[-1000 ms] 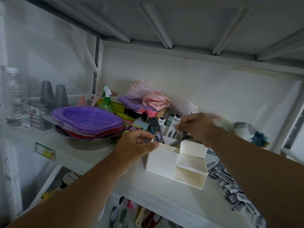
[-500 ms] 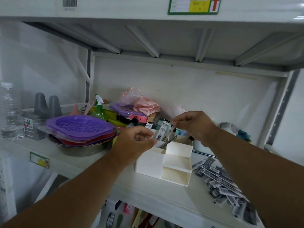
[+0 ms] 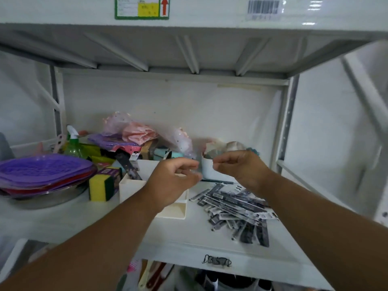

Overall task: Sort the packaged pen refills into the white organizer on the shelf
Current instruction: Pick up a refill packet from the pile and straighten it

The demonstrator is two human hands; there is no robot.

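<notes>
White organizer (image 3: 134,189) low on the shelf (image 3: 184,234), mostly hidden behind left hand (image 3: 173,181); at least one dark refill packet already upright in its rear-left compartment. Loose pile of packaged pen refills (image 3: 235,208) just right of it, fanned out across the shelf toward the front edge, nowhere near sorted. Both hands raised above shelf level, fingertips nearly meeting over the gap between organizer and pile. Left fingers (image 3: 189,164) curled, with a blurred pale smear at their tips, possibly a thin packet, possibly only motion blur; cannot tell whether anything is held. Right hand (image 3: 241,166) likewise loosely curled, nothing plainly pinched there either.

Likely next: down to the pile for another packet. Risks from here:
- Slippery film packets overlapping one another, so easy to lift two at once or to drag neighbours toward the shelf lip and off it.
- Left forearm across the organizer, so a careless sweep could nudge or tip the light box.
- Clutter pressing close: yellow-green sponge (image 3: 101,186) just beside the organizer's left wall, bagged goods and a white cup (image 3: 207,168) right behind the hands; easy to knock over on the reach back.
- Tall narrow packets in a shallow compartment, prone to leaning and spilling out if dropped in at a tilt.
- Dim light and blur, so labels hard to read; wrong compartment quite possible.
</notes>
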